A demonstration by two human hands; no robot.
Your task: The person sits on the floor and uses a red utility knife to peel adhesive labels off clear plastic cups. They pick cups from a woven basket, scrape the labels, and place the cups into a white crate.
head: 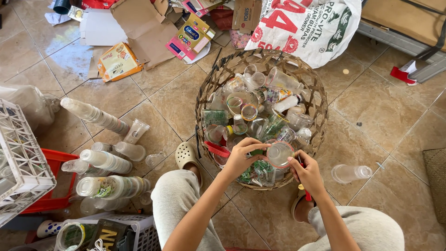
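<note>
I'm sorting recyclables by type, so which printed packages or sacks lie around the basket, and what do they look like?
Sack: behind the basket, white woven plastic, red and green print.
Flattened carton: upper middle floor, yellow and pink, blue oval.
Flattened carton: left of it, orange and cream.
Brown cardboard: between them, plain.

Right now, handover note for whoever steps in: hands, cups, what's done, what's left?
Left hand: fingers on the rim of a clear cup, over the basket.
Right hand: steadies the same cup's other side and holds a red tool; its kind is unclear.
Done: nested cup stacks lie on the floor at left; one stray cup lies right of the basket.
Left: basket is full of loose cups.
</note>
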